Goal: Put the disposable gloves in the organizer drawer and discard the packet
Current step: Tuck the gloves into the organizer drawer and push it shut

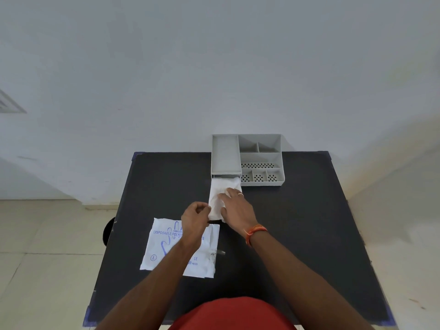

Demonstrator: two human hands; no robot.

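A grey organizer (247, 158) stands at the far edge of the black table (297, 222). Its drawer is pulled out toward me at the left side and is filled with a white stack of disposable gloves (222, 190). My right hand (235, 206) lies flat on the near part of that stack, pressing it down. My left hand (194, 216) pinches the stack's left edge with curled fingers. The white glove packet (166, 248) with blue print lies flat on the table under my left forearm.
The organizer's right half has several open compartments, some perforated. A dark round object (108, 231) shows at the table's left edge. Light floor tiles surround the table, and a pale wall rises behind it.
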